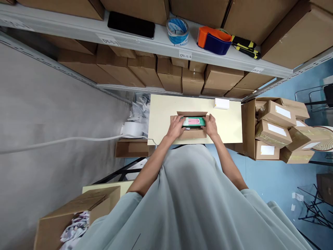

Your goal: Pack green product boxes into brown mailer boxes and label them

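Observation:
An open cardboard box [192,134] lies on the cream table with its flaps spread. Inside it sits a flat green box [202,120] with a pink picture on its top. My left hand [176,127] has its fingers curled over the left end of the green box. At the opposite end, my right hand [210,125] grips with bent fingers and thumb. Both palms rest close to the carton's side flaps. The undersides of the fingers are hidden.
A small white box [221,103] stands at the table's [161,107] back right. Above, a shelf [161,41] carries a phone [131,24], a tape roll [177,32], a tape dispenser [214,40] and cutters [246,47]. At right, a large carton [248,130] holds several packed boxes.

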Demonstrator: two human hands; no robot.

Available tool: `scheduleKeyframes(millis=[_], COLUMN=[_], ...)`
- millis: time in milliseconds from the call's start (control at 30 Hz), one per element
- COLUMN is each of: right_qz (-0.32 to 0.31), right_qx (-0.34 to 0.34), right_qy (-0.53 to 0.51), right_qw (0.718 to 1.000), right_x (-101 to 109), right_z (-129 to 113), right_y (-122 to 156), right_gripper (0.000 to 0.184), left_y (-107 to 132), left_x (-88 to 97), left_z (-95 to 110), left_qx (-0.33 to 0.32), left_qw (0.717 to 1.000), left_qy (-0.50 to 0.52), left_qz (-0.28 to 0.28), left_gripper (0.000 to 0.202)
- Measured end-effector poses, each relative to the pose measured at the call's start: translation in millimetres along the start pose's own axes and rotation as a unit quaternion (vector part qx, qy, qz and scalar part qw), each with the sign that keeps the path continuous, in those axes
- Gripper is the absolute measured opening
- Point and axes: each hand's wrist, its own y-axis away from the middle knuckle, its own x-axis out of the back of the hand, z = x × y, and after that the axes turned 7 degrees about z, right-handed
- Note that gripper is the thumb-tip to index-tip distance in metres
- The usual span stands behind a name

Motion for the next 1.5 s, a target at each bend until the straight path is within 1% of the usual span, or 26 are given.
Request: scheduleKeyframes(millis=[67,100,167,200,267,333,400,433,567,667,800,867,933,1000,1067,1133,1200,1267,1333,1433,1500], right_qz=[0.047,0.068,0.094,0.096,0.075,0.041,0.023,0.02,0.001,-0.017,-0.025,-0.035,-0.05,-0.068,-0.086,-0.11,-0.145,-0.188,-0.221,-0.261,-0.287], right_qx=[0.003,-0.003,-0.018,-0.025,-0.039,-0.053,-0.066,-0.071,-0.097,-0.115,-0.107,-0.084,-0.056,-0.026,0.009,0.044,0.08,0.118,0.158,0.219,0.259], right_qy=[-0.05,-0.072,-0.103,-0.112,-0.126,-0.142,-0.146,-0.142,-0.104,-0.086,-0.092,-0.105,-0.119,-0.133,-0.147,-0.16,-0.171,-0.177,-0.18,-0.182,-0.172], right_qw=[0.998,0.995,0.99,0.989,0.988,0.988,0.987,0.987,0.99,0.99,0.99,0.99,0.99,0.989,0.985,0.98,0.971,0.959,0.945,0.922,0.906], right_x=[2.1,2.7,2.5,1.5,-1.8,-5.3,-7.0,-6.7,-0.1,3.5,5.1,8.2,13.4,19.3,23.9,25.4,22.4,15.1,4.1,-15.1,-27.4], right_z=[10.6,15.5,22.6,24.3,24.0,20.1,15.2,13.1,8.5,7.2,8.6,11.8,16.5,21.2,23.9,22.5,15.5,2.3,-16.5,-53.1,-81.1], right_y=[14.1,20.9,32.1,36.2,40.9,41.8,40.0,38.3,29.7,23.9,19.8,18.3,16.6,14.5,11.9,8.7,5.2,1.9,0.0,2.6,9.4], right_gripper=[0.066,0.063,0.059,0.057,0.052,0.046,0.043,0.042,0.036,0.035,0.033,0.031,0.031,0.031,0.032,0.035,0.038,0.04,0.044,0.055,0.057], left_y=[17.0,24.7,37.1,41.3,45.6,45.0,41.6,39.5,32.9,31.1,29.5,31.0,37.7,52.1,74.4,102.8,134.6,167.3,199.3,243.9,271.0], left_x=[2.7,2.6,-1.4,-5.3,-15.7,-26.8,-35.7,-38.8,-44.5,-46.1,-47.7,-47.7,-47.4,-47.7,-49.3,-52.5,-56.5,-60.6,-63.9,-67.5,-69.8], left_z=[-6.3,-9.3,-14.5,-16.6,-20.0,-23.0,-26.5,-28.6,-37.4,-39.5,-30.8,-22.5,-13.3,-4.4,3.7,11.6,19.8,28.7,38.1,52.0,59.5], left_qx=[0.013,0.033,0.099,0.139,0.213,0.256,0.272,0.277,0.29,0.297,0.32,0.34,0.358,0.373,0.388,0.403,0.42,0.438,0.456,0.482,0.497], left_qw=[0.997,0.994,0.983,0.976,0.96,0.942,0.924,0.915,0.884,0.861,0.845,0.833,0.82,0.805,0.786,0.763,0.736,0.708,0.678,0.634,0.602], left_qy=[0.038,0.05,0.068,0.079,0.118,0.182,0.245,0.27,0.344,0.387,0.396,0.397,0.398,0.4,0.404,0.408,0.409,0.405,0.397,0.383,0.374], left_qz=[0.064,0.095,0.139,0.148,0.139,0.117,0.109,0.112,0.129,0.142,0.164,0.181,0.204,0.23,0.262,0.299,0.339,0.378,0.418,0.468,0.502], left_gripper=[0.054,0.051,0.051,0.054,0.056,0.044,0.032,0.028,0.028,0.031,0.034,0.034,0.033,0.032,0.032,0.033,0.035,0.038,0.041,0.046,0.047])
